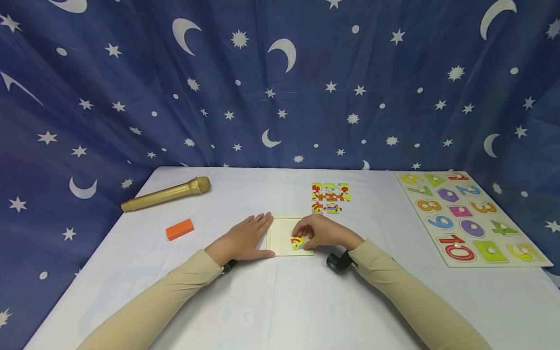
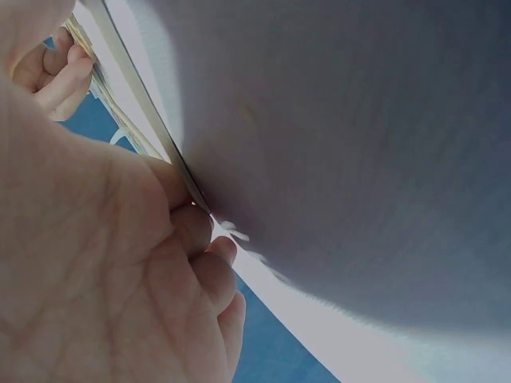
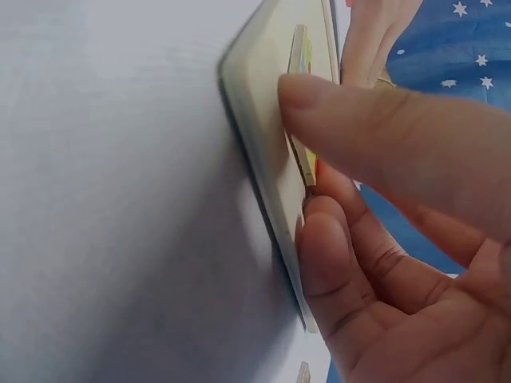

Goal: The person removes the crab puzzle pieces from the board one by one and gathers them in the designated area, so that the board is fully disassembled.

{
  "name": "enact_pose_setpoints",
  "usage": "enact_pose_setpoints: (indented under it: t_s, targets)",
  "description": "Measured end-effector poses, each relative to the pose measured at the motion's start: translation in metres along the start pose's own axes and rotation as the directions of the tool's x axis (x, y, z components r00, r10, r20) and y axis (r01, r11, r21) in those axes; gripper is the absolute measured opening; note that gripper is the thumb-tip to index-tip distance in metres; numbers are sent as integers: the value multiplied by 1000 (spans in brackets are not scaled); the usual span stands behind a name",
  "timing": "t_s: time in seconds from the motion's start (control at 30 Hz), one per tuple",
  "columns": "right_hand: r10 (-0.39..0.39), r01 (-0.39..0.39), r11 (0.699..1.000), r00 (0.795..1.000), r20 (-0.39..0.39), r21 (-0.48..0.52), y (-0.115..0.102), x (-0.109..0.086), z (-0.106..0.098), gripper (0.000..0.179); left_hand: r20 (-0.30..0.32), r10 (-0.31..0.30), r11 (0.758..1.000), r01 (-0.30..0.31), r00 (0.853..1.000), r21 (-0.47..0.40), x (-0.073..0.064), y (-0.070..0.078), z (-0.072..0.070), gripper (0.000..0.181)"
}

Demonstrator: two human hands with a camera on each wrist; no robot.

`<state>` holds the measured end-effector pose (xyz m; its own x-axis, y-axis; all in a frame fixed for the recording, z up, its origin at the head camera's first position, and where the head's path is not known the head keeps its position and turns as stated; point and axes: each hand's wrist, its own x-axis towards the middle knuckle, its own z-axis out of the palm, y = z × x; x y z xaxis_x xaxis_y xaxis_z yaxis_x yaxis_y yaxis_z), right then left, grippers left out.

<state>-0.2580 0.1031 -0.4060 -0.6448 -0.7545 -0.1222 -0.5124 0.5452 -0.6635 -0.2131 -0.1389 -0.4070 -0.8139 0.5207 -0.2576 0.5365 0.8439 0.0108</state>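
A pale wooden puzzle tray (image 1: 281, 234) with a thin raised rim lies in front of the person. My left hand (image 1: 242, 239) rests at its left edge, fingers stretched out and thumb by the near corner. Over the tray's right part, my right hand (image 1: 323, 230) pinches a yellow jigsaw piece (image 1: 297, 243) with red and blue marks between thumb and fingers. In the right wrist view the piece (image 3: 299, 48) shows edge-on, tilted close over the tray (image 3: 255, 88). Just beyond the right hand, several jigsaw pieces (image 1: 331, 197) lie grouped in rows.
On the left of the white-covered table (image 1: 245, 301) lie a gold microphone (image 1: 166, 194) and an orange block (image 1: 180, 229). A number and shape peg board (image 1: 472, 218) covers the right side. Behind the table hangs a blue curtain (image 1: 315, 131) with moons and stars.
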Motion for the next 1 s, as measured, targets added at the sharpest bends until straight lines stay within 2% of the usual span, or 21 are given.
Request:
enact_pose_setpoints:
  t_s: [0.23,0.43,0.63,0.8,1.0]
  targets:
    - [-39,40,999,999,-27,33,0,-2,0,30,9,-16,1000,16,1000,8,2,-1,2,94]
    - [25,-19,995,998,-65,97,8,-6,-1,34,16,-20,1000,20,1000,18,3,-1,4,95]
    - [60,-40,988,988,-141,146,24,-25,-13,39,-6,-2,1000,2,1000,5,2,-3,5,93]
    - [144,-107,980,963,-230,165,44,-44,-29,43,-4,6,1000,-6,1000,6,2,-3,4,93]
    - [261,-214,961,910,-322,176,70,-56,-47,44,-3,2,1000,-2,1000,4,1,-2,3,94]
